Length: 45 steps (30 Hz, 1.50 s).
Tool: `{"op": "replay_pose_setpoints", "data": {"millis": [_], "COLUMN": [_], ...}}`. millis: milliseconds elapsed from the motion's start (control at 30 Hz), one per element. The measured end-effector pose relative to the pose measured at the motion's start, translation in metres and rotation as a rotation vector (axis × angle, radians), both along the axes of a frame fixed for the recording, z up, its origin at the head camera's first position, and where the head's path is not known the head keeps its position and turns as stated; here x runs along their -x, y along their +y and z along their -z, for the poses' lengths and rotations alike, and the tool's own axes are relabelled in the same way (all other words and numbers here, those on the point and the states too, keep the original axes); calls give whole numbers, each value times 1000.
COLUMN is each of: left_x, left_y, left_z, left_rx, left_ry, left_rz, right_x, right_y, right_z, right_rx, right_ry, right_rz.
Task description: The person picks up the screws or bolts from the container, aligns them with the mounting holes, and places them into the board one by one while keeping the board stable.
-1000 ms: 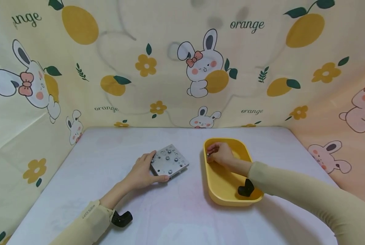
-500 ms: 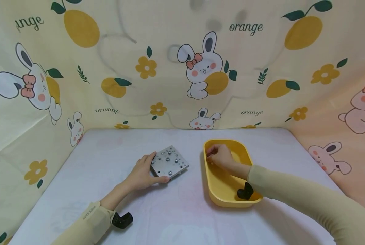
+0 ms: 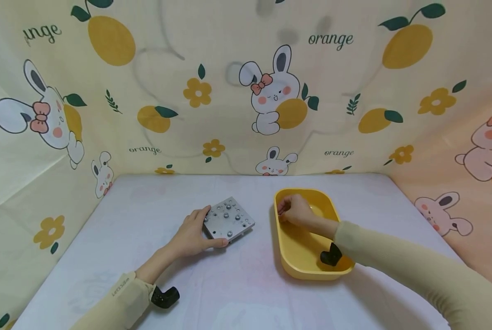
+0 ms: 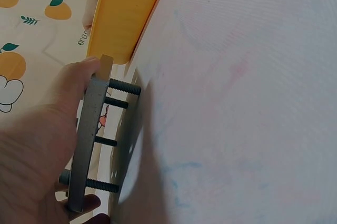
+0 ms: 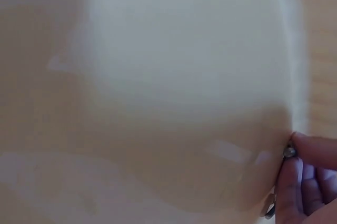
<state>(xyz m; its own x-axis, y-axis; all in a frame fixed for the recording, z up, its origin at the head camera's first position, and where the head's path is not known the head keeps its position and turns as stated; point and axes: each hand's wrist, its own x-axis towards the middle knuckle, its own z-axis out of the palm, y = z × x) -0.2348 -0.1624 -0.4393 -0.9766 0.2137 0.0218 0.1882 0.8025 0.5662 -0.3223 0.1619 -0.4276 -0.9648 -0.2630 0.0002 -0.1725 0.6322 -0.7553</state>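
The plate (image 3: 229, 219) was in my left hand (image 3: 191, 234), left of the middle of the white surface (image 3: 229, 293). I had it clamped between thumb and fingers, the thumb along its near edge and the other fingers at its left edge. It was grey, flat and squarish, turned with one corner pointing away from me. Heads of several screws (image 3: 226, 215) showed on its upper face among small holes, and from the left wrist I saw four threaded ends sticking out underneath. The plate cast a dark shadow on the surface below; I could not tell whether any screw tip touched down. To its right, well apart from it, stood a yellow tub (image 3: 309, 275) with rounded corners. My right hand (image 3: 297, 211) was inside the tub, at its left wall near the far end. There the thumb and fingers were pinched together on a small shiny metal bit (image 5: 289, 152). Another glint showed lower down beside those fingers, too blurred for me to tell whether it was part of the same piece. Both my sleeves (image 3: 378, 243) were light beige, each with a black piece at the cuff. Behind the surface hung a cream cloth (image 3: 237, 151) printed with rabbits, oranges, and flowers.
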Motion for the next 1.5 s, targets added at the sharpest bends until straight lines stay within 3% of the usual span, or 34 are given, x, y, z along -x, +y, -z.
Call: {"op": "replay_pose_setpoints", "data": {"millis": [300,533,633,833,1000,1133,1233,1333,1500], "left_x": [0,-1,-1,0,0,-3,-7,-11,-14], "left_y": [0,1,1,3,8,9,9,8,6], "left_z": [1,-2,-3,-1,-2,-1,-1,1,4], "left_rx": [-1,1,-4,-33,-66,-89,-113,-133,-160], "left_ry": [1,-7,-15,-12,-14,-1,12,27,37], "left_rz": [-1,-7,-10,-14,-35,-49,-74,-90,-90], "right_x": [-2,-11,-14,-24,-39,-61,-82,-97,-101], "right_y": [5,9,9,5,-8,-40,-71,-101,-134], "right_z": [0,-20,-30,-51,-74,-84,-80,-65,-37], "right_rx": [86,130,173,346,548,685,721,726,723], "right_ry": [-18,1,-45,-163,-136,-86,-49,-34,-20], "right_rz": [-34,-3,21,96,222,316,313,262,191]}}
